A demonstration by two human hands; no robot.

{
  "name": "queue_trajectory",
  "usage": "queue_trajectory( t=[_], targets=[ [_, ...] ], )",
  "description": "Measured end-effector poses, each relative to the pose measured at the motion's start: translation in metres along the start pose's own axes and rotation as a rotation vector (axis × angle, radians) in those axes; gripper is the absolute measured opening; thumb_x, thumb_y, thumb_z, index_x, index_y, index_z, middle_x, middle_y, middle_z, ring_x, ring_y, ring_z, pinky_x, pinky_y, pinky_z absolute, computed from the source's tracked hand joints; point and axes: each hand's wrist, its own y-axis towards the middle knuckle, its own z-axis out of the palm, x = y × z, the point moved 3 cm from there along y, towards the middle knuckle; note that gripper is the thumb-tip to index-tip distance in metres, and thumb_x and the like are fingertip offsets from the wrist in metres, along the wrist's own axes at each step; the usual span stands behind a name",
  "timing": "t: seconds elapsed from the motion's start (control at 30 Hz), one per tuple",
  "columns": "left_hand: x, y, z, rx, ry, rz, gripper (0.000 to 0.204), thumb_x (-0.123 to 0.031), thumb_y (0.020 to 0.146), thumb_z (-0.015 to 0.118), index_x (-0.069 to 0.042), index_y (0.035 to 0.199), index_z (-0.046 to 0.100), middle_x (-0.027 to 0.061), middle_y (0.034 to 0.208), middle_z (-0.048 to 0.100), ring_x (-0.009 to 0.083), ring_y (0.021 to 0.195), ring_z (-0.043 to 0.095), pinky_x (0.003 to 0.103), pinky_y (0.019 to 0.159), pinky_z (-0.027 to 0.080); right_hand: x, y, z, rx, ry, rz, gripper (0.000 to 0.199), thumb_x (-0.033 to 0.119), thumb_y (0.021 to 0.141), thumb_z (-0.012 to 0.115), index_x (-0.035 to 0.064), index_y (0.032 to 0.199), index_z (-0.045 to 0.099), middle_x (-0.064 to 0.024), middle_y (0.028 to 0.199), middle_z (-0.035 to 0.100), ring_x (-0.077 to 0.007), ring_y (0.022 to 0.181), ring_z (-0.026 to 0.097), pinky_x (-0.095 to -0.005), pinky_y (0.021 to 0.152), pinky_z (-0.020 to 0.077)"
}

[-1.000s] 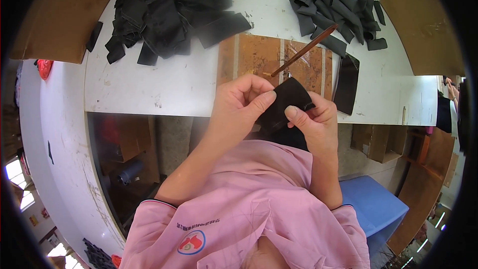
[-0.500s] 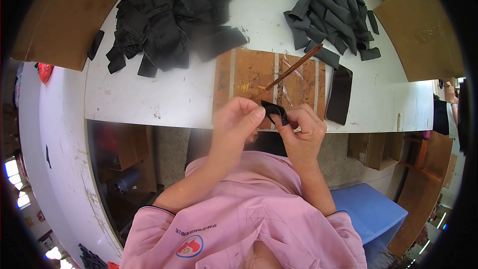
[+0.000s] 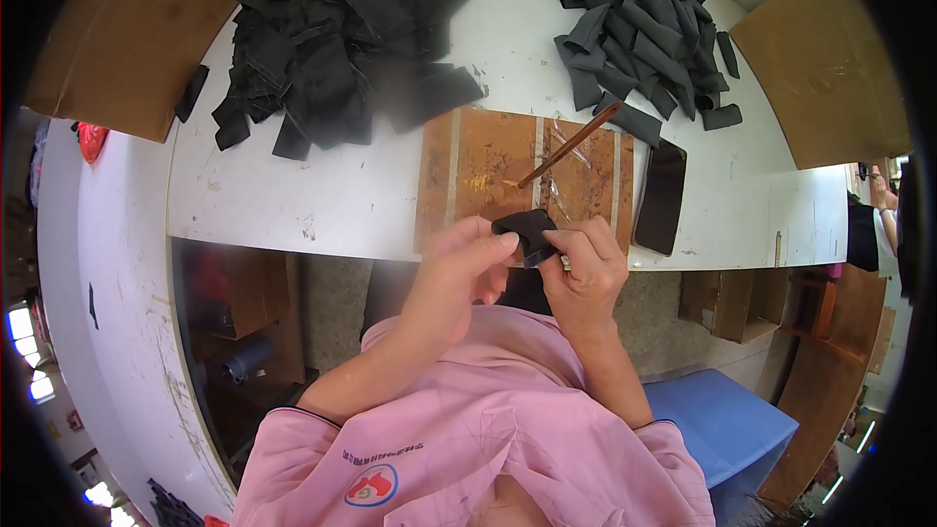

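Observation:
Between my two hands, just off the table's front edge, is a small black fabric piece (image 3: 527, 226), bent over on itself. My left hand (image 3: 467, 259) pinches its left end between thumb and fingers. The right end is gripped by my right hand (image 3: 588, 259), thumb under and fingers curled. Beyond them a brown board (image 3: 488, 151) with strips of tape lies on the table, and a thin wooden stick (image 3: 571, 143) slants up from it. Flat black fabric pieces (image 3: 322, 49) are heaped at the far left; rolled dark grey fabric tubes (image 3: 649, 29) are piled at the far right.
A black phone (image 3: 662, 197) lies right of the board on the white table (image 3: 293, 200). Cardboard boxes stand at the back left (image 3: 137, 34) and back right (image 3: 825, 68). A blue stool (image 3: 722, 420) is by my right side. Another person's hand (image 3: 883, 193) shows at the far right.
The fabric piece has gone from an open loop to a flatter fold, still held in both hands. My hands have come slightly lower in the view, and the right-hand fingers have shifted on the fabric.

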Motion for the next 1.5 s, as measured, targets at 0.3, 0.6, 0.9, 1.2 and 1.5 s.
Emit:
queue_trajectory(
  t=[0.3, 0.6, 0.9, 1.2, 1.5],
  targets=[
    [-0.006, 0.009, -0.004, -0.027, -0.053, -0.003, 0.004, -0.003, 0.070, 0.051, -0.003, 0.074, 0.050, 0.0056, 0.061, 0.052, 0.0112, 0.048, 0.047, 0.022, 0.041, 0.034, 0.000, 0.007, 0.001, 0.022, -0.149, -0.162, 0.028, -0.004, 0.047, 0.060, -0.0004, 0.074, 0.057, -0.0085, 0.067, 0.050, -0.0236, 0.059, 0.048, -0.0320, 0.049, 0.0386],
    [0.008, 0.008, -0.030, -0.080, -0.002, 0.078, 0.006, -0.003, 0.069, 0.049, -0.004, 0.075, 0.048, 0.0052, 0.053, 0.048, 0.0137, 0.042, 0.047, 0.023, 0.035, 0.034, 0.002, -0.006, 0.005, 0.091, -0.145, -0.362, 0.008, 0.012, 0.057, 0.052, 0.0058, 0.061, 0.048, -0.0050, 0.064, 0.042, -0.0187, 0.060, 0.044, -0.0289, 0.050, 0.0340],
    [0.005, 0.012, -0.024, -0.141, 0.119, 0.230, 0.002, -0.001, 0.073, 0.048, -0.002, 0.073, 0.049, 0.0039, 0.054, 0.049, 0.0088, 0.037, 0.043, 0.019, 0.033, 0.033, 0.005, -0.015, 0.005, 0.028, -0.153, -0.356, 0.009, 0.012, 0.059, 0.052, 0.0046, 0.063, 0.049, -0.0050, 0.067, 0.043, -0.0192, 0.065, 0.045, -0.0279, 0.056, 0.0377],
    [0.005, 0.011, -0.025, -0.175, 0.355, 0.546, 0.012, -0.007, 0.080, 0.057, -0.002, 0.073, 0.047, -0.0002, 0.058, 0.048, 0.0032, 0.043, 0.038, 0.015, 0.038, 0.029, -0.004, -0.015, 0.014, 0.131, -0.038, -0.260, 0.029, 0.018, 0.057, 0.063, 0.0014, 0.079, 0.054, -0.0060, 0.073, 0.046, -0.0205, 0.065, 0.046, -0.0293, 0.053, 0.0365],
    [0.010, 0.005, -0.013, -0.063, 0.526, 0.626, 0.014, -0.009, 0.080, 0.058, -0.003, 0.074, 0.047, -0.0021, 0.061, 0.047, 0.0009, 0.047, 0.038, 0.014, 0.042, 0.028, 0.008, -0.008, -0.003, 0.059, 0.359, -0.012, 0.036, 0.026, 0.070, 0.065, 0.0003, 0.092, 0.053, -0.0113, 0.084, 0.050, -0.0285, 0.074, 0.051, -0.0357, 0.061, 0.0414]
  ],
)
